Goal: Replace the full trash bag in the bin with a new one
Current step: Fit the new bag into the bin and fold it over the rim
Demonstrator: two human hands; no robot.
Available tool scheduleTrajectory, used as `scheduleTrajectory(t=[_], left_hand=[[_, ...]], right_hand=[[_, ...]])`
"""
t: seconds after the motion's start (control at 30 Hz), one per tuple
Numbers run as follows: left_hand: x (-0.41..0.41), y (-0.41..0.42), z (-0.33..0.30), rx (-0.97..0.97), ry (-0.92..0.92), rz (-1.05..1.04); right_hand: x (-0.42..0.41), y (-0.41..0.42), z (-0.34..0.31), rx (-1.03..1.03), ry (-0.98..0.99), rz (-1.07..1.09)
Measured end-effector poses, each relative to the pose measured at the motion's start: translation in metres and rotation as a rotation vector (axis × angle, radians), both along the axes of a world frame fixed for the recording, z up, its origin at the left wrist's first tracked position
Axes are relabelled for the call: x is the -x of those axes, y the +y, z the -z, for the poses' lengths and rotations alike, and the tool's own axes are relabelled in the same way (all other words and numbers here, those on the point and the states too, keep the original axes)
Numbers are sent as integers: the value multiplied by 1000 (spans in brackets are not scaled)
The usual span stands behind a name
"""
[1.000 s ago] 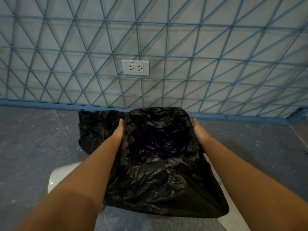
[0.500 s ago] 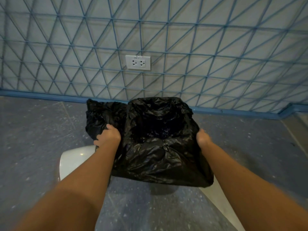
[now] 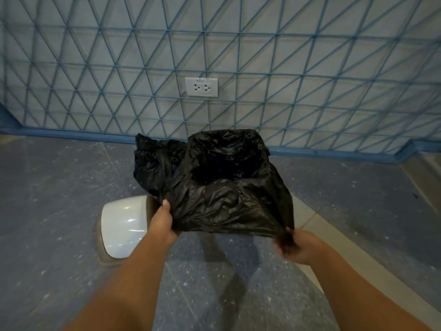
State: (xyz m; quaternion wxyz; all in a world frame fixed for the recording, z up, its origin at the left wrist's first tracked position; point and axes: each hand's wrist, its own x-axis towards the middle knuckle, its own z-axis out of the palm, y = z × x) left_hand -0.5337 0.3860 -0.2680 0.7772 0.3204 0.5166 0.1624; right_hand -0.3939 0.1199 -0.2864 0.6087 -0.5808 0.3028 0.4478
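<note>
A black trash bag [image 3: 226, 187] sat near the middle of the view, its glossy, crumpled plastic spread over what it covered, with a dark open mouth sagging in at the top. Its skirt hung loose and wrinkled on the near side. A second bunched mass of black plastic [image 3: 155, 163] rose at about ten o'clock from the mouth, touching the bag — whether it was part of the same bag could not be told.

The left hand [image 3: 163, 223] gripped the bag's lower edge at about seven o'clock, thumb lying on top of the plastic and the fingers curled under it. The right hand [image 3: 296, 244] held the opposite lower corner at about five o'clock, the plastic gathered in a pinch; that hand was blurred, so the exact set of its fingers was unclear.

A white rounded lid [image 3: 124, 225] lay on the grey speckled floor [image 3: 59, 199] just left of the left hand. At twelve o'clock — on the wall with the blue triangle pattern [image 3: 310, 68] — was a white double socket [image 3: 201, 86].
</note>
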Motion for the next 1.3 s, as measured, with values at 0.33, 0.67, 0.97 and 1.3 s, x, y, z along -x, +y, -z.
scheduleTrajectory(t=[0.33, 0.67, 0.97, 1.3], left_hand=[[-19, -11, 36, -292, 247, -126], [-39, -29, -30, -1069, 592, -248], [-50, -40, -36, -926, 627, 8], [-64, -39, 14, -167, 374, -45]], right_hand=[[-23, 8, 18, 245, -307, 83], [-45, 47, -40, 848, -922, -356], [-23, 88, -79, 408, -1492, -436], [-31, 95, -53, 139, -848, -355]])
